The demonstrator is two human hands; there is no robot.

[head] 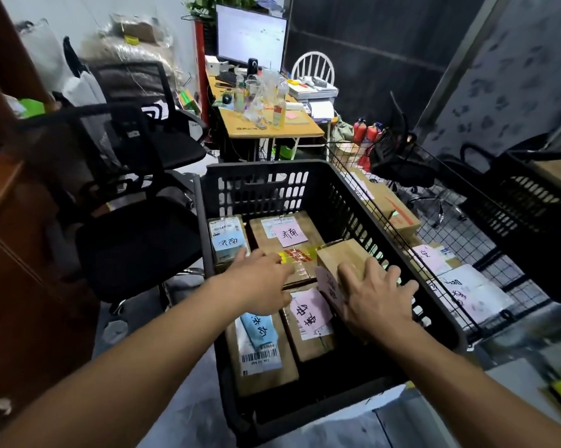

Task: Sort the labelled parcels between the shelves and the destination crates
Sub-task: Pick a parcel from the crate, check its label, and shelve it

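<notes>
1. Position. The tilted parcel [340, 253] sits at the right side of the black crate [266, 169], one end raised above the four parcels lying flat on the crate floor.
2. Right grip [376, 299]: fingers spread across the top of the tilted parcel, thumb on its near, labelled face. This reads as a loose clasp rather than a firm hold.
3. Left grip [259, 279]: fingers extended and relaxed, holding nothing, poised over the taped parcel [292, 247] in the back row. Contact cannot be confirmed.
4. Risk: slip. One spread hand bears the tilted parcel alone. Smooth tape on its surface could let it slide and drop onto the pink-labelled parcel [308, 318] below.
5. Risk: snag. The parcel stands close to the slotted right wall, so a corner or a fingertip could catch in the openings on the lift.
6. Risk: mis-sort. The parcel's pink label [329, 289] is creased and partly covered by the thumb. A misreading would send it to the wrong destination, the wire basket [466, 240] just beside the crate also holding pink-labelled items.
7. Risk: disturbance. The left forearm crosses the front row and could drag the blue-labelled parcel [259, 350] askew.
</notes>
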